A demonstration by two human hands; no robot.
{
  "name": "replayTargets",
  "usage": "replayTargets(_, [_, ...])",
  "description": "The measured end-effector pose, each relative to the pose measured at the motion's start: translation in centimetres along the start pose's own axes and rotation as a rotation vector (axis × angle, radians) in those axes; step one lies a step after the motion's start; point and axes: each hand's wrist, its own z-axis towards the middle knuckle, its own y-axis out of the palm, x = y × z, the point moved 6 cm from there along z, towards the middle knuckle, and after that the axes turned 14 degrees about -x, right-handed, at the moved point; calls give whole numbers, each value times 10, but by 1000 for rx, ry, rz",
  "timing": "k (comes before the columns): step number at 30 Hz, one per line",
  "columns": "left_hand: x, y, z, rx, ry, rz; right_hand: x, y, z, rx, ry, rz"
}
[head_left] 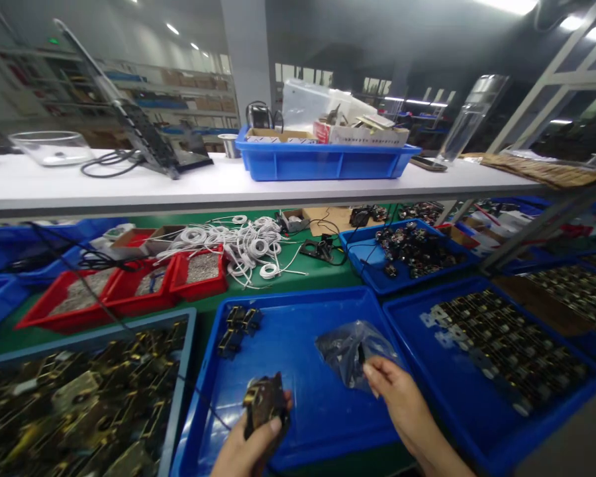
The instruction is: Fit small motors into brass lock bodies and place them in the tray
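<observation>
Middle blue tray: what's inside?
Dark metal parts near the far-left corner; a plastic bag toward the right, contents unclear. The left hand, its held part and the right hand hide some tray floor.

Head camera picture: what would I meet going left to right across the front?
A heap of metal parts, your left hand holding a dark metal part, a clear plastic bag, your right hand, rows of metal parts.
</observation>
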Motion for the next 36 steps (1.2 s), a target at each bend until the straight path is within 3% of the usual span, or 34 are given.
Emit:
replayTargets(3, [2,22,-4,-97,13,34,-33,27,-16,-108,-36,105])
replayTargets(5, [4,30,-7,-147,17,42,-35,32,-12,-121,-25,148])
replayTargets(8, [5,30,-13,-145,10,13,-5,19,12,-40,32,160])
replayTargets(12, [5,17,-18,-32,-11,-26,53,-25,46,116,132,4])
replayTargets(15, [6,9,-17,29,-22,-43,69,-44,52,159,140,-128])
replayTargets(18, [6,7,-16,61,-12,-40,49,-30,41,111,75,-169])
replayTargets(21, [4,10,-14,45,11,-25,4,13,18,-59,-43,-131])
replayTargets(24, [1,18,-12,-71,38,74,-43,58,-9,-259,-203,-105])
replayTargets(27, [3,24,-13,-160,106,240,-75,84,-27,-343,-403,-186])
replayTargets(29, [6,24,-16,-157,148,300,-82,92,-31,-352,-478,-263])
replayTargets(36, [16,23,-21,-108,188,484,-84,99,-35,-376,-510,-383])
